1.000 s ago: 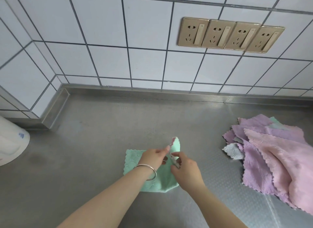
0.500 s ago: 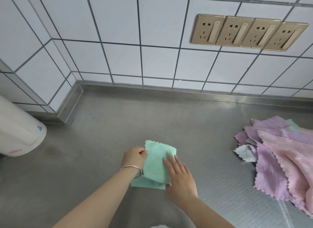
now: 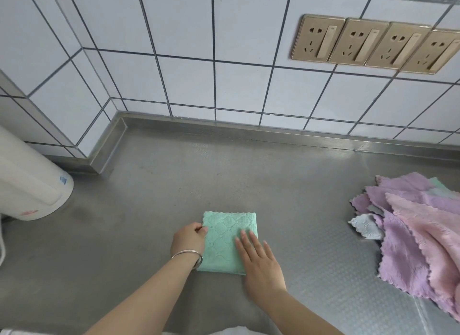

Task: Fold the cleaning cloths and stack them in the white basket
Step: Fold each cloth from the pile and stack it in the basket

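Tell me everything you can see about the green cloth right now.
The green cloth is mint-coloured, soft-looking fabric with a quilted diamond pattern and scalloped edging along its far edge. It lies flat on the steel counter, folded into a neat rectangle with layered edges showing on its right side. The left hand grips its left edge with curled fingers; the right hand presses flat on its right part, fingers straight. It lies apart from the pile of unfolded cloths.
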### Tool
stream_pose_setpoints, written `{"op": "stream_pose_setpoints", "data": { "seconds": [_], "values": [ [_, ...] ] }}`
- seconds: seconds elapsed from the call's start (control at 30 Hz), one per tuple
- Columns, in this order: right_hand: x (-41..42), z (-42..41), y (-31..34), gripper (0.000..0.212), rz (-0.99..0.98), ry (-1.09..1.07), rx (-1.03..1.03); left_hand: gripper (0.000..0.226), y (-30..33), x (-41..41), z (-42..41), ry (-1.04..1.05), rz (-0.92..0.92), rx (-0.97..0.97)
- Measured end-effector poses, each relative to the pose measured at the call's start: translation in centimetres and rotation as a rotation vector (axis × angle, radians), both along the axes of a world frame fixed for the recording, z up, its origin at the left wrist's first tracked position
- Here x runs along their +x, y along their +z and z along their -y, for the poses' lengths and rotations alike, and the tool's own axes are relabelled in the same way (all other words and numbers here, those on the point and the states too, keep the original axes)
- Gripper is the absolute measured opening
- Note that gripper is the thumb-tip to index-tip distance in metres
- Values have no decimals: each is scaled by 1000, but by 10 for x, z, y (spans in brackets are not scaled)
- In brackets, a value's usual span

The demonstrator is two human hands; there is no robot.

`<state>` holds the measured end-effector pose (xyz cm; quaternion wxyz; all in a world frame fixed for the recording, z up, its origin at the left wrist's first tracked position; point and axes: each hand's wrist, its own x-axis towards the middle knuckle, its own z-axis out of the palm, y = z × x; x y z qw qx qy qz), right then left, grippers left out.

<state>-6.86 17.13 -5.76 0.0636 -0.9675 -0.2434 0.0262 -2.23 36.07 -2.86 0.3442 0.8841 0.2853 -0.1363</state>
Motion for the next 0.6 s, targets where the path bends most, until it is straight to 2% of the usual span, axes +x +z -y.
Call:
{"op": "stream_pose_setpoints", "data": {
  "seconds": [0.23,0.37,0.43,0.53,0.6],
  "values": [
    [4,2,-1,103,-37,27,20,22,-5,2,-3,12,18,4],
    [8,8,14,71,-55,61,2,21,-3,0,-1,-20,22,68],
    [16,9,22,61,-44,42,-4,25,-3,-4,0,-62,116,197],
    [28,6,29,56,-114,-31,-28,42,-10,-12,5,-400,377,479],
    [32,6,29,58,-177,-78,-74,53,-18,-15,8,-630,401,558]
  ]
}}
